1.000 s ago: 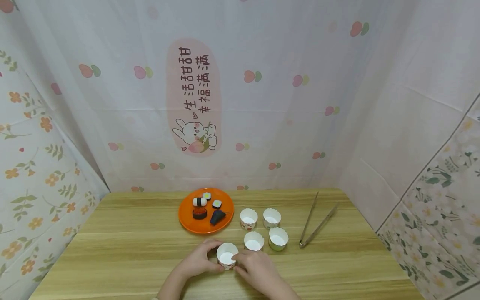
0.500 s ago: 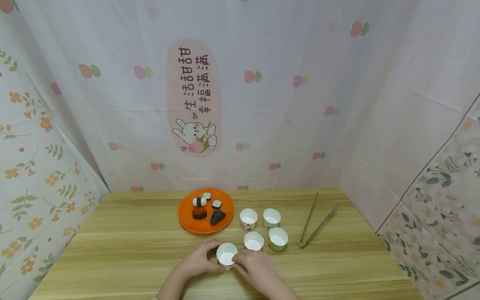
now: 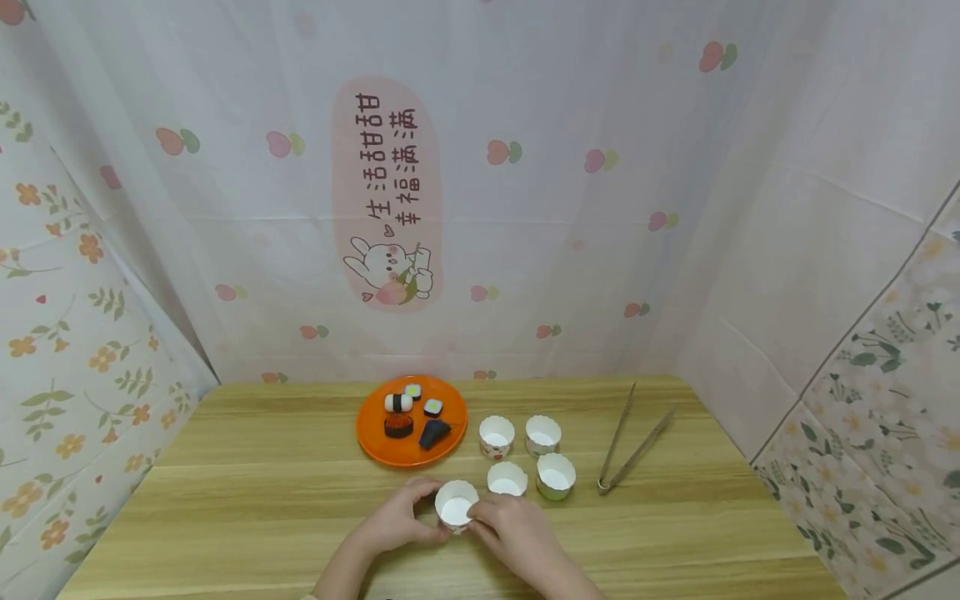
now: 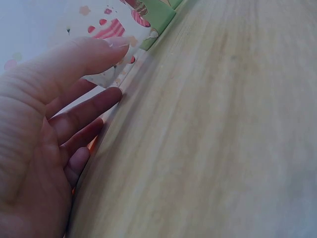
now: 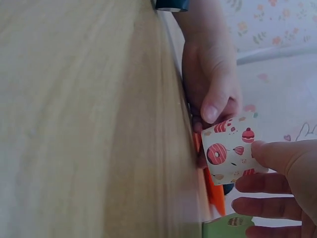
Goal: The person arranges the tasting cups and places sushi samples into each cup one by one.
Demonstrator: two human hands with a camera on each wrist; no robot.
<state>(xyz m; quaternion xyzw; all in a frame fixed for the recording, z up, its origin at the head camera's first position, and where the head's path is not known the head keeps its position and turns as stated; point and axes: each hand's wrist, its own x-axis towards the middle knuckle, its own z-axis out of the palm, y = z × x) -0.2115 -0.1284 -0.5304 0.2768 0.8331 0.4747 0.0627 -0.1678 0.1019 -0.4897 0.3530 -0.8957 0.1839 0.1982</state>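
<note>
A white paper baking cup [image 3: 457,504] with a scalloped rim is between both hands, near the front of the table. My right hand [image 3: 517,537] pinches its right wall, a finger over the rim. The left hand [image 3: 397,523] holds the left side, thumb at the front and fingers behind. The right wrist view shows red doughnuts and cakes printed on the cup [image 5: 230,153], which leans and has its lower edge raised off the wood. In the left wrist view the thumb lies across the printed wall. Nothing shows inside the cup.
An orange plate [image 3: 371,437] bears several sushi pieces, such as a roe-topped one [image 3: 399,426]. Several more baking cups stand beyond the right hand, including a green one [image 3: 555,479]. Metal tongs [image 3: 621,471] lie spread at the right. Printed curtains [image 3: 540,275] border the table.
The cup has risen slightly and moved a little away from me, with both hands keeping their hold. The plate, other cups and tongs stay in place.
</note>
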